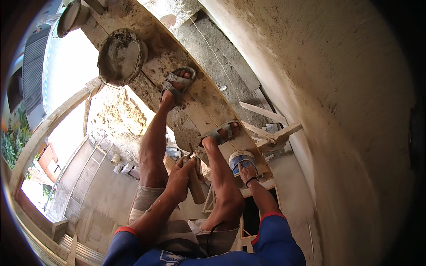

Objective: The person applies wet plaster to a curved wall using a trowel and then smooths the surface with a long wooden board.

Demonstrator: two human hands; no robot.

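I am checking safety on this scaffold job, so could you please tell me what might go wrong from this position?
1. The person stands in open sandals on a narrow, mortar-smeared plank high above the yard; a slip could mean a fall.
2. The mortar pan sits at the plank's edge, partly overhanging, and could tip off.
3. The right hand reaches down to the small can while the left hand holds a wooden-handled tool, so neither hand steadies the body.

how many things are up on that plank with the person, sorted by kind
mortar pans: 1, the round grey pan
small tubs: 1, the blue and white tub under the right hand
trowels: 1, wooden-handled trowel in the left hand
sandals: 2
total: 5
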